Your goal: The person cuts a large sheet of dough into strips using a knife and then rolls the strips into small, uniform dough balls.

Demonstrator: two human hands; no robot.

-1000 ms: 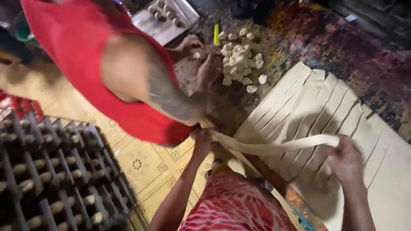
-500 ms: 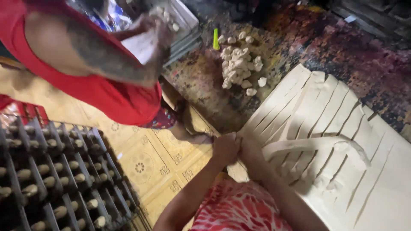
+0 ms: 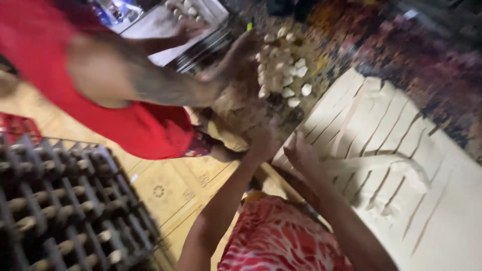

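left hand [image 3: 262, 143]: at near-left corner of dough sheet [image 3: 452, 211], fingers look curled, on what cannot tell, blurred
right hand [image 3: 301, 153]: just right of left hand, on sheet's near edge, fingers spread, clamped on nothing visible
strip [image 3: 381, 163]: loose cut strip, lying across the other strips, one end at right hand, far end looped back toward the right
strip axis: runs left to right from the wearer; cuts in sheet run diagonal, near-right to far-left
direction from grip: strip lies right of both hands, sheet right and beyond
nearer hand: right, close to touching strip end; left a bit apart from it
dough balls [image 3: 281, 75]: heap beyond the hands, well apart from strip
other person: arm [image 3: 165, 85] in red top reaching toward heap, hand beside it, apart from wearer's hands
tray rack [image 3: 65, 200]: far left, on floor, well apart
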